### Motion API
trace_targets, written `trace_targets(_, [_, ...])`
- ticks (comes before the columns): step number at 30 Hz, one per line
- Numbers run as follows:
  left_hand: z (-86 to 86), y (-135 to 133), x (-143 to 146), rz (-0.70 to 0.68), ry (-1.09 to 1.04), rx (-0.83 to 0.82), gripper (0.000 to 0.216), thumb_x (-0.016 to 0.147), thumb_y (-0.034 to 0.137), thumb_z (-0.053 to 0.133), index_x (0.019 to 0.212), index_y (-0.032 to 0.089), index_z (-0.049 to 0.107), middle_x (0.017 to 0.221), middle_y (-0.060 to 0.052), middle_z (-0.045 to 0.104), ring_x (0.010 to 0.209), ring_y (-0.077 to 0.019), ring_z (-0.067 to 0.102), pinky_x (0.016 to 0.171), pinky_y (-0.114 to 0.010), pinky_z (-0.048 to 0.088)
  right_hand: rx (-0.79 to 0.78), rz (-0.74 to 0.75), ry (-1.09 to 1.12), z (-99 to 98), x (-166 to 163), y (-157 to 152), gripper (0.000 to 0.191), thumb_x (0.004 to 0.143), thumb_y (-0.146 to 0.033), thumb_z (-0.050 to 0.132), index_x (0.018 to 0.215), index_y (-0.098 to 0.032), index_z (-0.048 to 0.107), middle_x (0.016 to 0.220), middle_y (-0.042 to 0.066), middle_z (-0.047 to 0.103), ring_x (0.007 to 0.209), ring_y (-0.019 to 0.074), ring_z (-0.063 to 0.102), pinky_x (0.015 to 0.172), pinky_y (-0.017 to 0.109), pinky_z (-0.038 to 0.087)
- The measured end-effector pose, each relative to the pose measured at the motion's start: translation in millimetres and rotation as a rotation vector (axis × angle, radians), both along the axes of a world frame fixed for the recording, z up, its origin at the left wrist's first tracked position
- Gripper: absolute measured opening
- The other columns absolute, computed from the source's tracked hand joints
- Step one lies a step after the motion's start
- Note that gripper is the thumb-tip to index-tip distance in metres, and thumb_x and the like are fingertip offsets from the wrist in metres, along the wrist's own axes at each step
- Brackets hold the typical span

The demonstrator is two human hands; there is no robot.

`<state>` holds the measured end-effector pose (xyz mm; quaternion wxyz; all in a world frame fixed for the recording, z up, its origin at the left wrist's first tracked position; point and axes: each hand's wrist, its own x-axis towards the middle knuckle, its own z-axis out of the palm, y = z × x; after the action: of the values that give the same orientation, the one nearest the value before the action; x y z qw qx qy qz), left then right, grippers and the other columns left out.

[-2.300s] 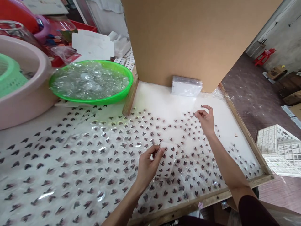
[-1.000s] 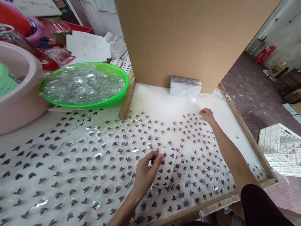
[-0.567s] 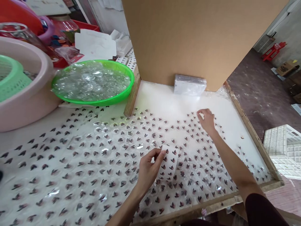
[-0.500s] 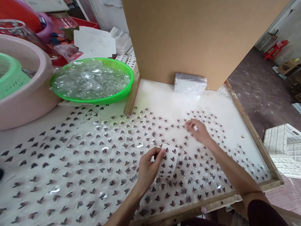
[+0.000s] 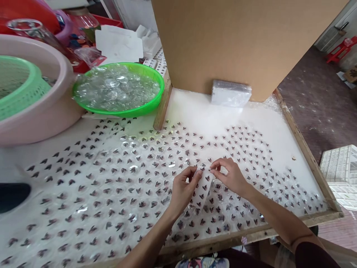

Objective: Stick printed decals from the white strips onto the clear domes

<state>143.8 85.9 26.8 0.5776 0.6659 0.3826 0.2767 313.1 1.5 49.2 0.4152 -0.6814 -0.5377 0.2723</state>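
A small white sticker sheet [image 5: 202,191] printed with dark motifs is pinched at its upper left by my left hand [image 5: 184,188], thumb on top. My right hand [image 5: 229,175] has thumb and forefinger closed together at the sheet's upper right edge. Whether a single sticker is between those fingertips is too small to tell. Beneath both hands, many clear round plastic pieces [image 5: 134,169] lie in rows over the white tabletop [image 5: 189,108], each showing a dark motif like those on the sheet.
A green basin [image 5: 139,111] heaped with clear plastic pieces stands back left, beside a large pink tub [image 5: 64,100]. Behind the table rises a cardboard panel [image 5: 237,44], with a wrapped stack [image 5: 231,93] against it. A wooden rim [image 5: 306,156] edges the table; a white crate [image 5: 340,171] stands right.
My right hand has come back left and nearer, from the round pieces to the sheet's edge. The left hand still holds the sheet. A dark shape shows larger at the left edge.
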Motion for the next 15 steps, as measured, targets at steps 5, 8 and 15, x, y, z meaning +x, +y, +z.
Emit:
trace_targets(5, [0.2, 0.1, 0.8, 0.027, 0.021, 0.026, 0.029, 0.085, 0.043, 0.059, 0.073, 0.018, 0.060, 0.062, 0.002, 0.049, 0.059, -0.0127, 0.042, 0.057, -0.023, 0.038, 0.143, -0.112, 0.059, 6.3, -0.7, 4.5, 0.014, 0.089, -0.040, 0.062, 0.083, -0.027, 0.064, 0.088, 0.006, 0.062, 0.087, 0.0227, 0.057, 0.083, 0.042, 0.046])
trace_targets(8, [0.3, -0.6, 1.2, 0.032, 0.032, 0.073, 0.026, 0.085, 0.041, 0.059, 0.073, 0.018, 0.061, 0.061, 0.003, 0.049, 0.059, -0.0123, 0.041, 0.057, -0.023, 0.038, 0.120, -0.117, 0.211, 7.0, -0.7, 13.7, 0.021, 0.087, -0.038, 0.063, 0.105, -0.027, 0.060, 0.089, 0.003, 0.062, 0.085, 0.0197, 0.058, 0.080, 0.038, 0.047])
trace_targets(15, [2.5, -2.5, 1.2, 0.012, 0.060, 0.098, 0.022, 0.086, 0.038, 0.056, 0.077, 0.019, 0.063, 0.061, 0.003, 0.049, 0.058, -0.0124, 0.041, 0.054, -0.022, 0.038, -0.026, 0.062, 0.337, 5.0, -10.9, 24.9, 0.046, 0.084, -0.031, 0.063, 0.125, -0.026, 0.044, 0.089, 0.001, 0.066, 0.084, 0.0181, 0.063, 0.083, 0.038, 0.049])
